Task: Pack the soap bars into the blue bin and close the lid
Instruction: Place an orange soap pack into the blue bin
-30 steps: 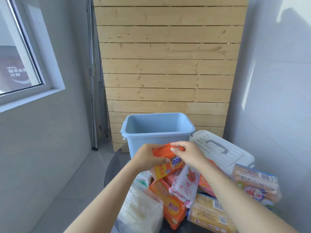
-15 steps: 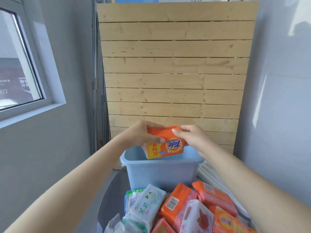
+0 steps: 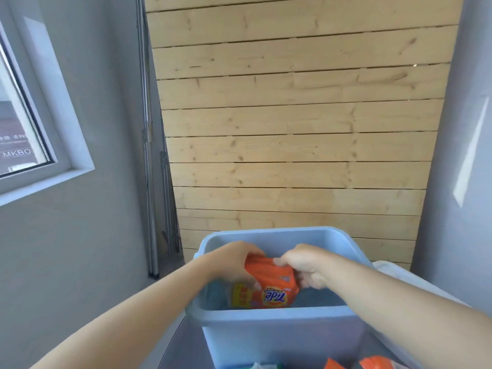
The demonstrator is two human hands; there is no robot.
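Soap [image 3: 269, 284] lowered from above the rim into bin [image 3: 279, 339], left hand [image 3: 234, 259] and right hand [image 3: 306, 265] both clamped on soap

Materials and finish, referenced to the blue bin [image 3: 279, 334].

Blue bin: smooth moulded plastic, matt to satin, soft sheen along the rim. Soap bar [image 3: 269, 286] inside it: glossy orange film wrapper, creased where the left hand [image 3: 234, 262] and right hand [image 3: 306, 265] pinch it, printed yellow and blue. Behind the bin, panel [image 3: 292, 129] of pale unfinished wood planks, visible knots and grain, matt. Right of the bin, white lid [image 3: 394, 275], smooth plastic. Left of the bin, poles [image 3: 149, 155] of dull grey metal. Walls [image 3: 87, 235] either side: flat matt grey paint. Window frame [image 3: 66, 145] far left: smooth white, slightly glossy.
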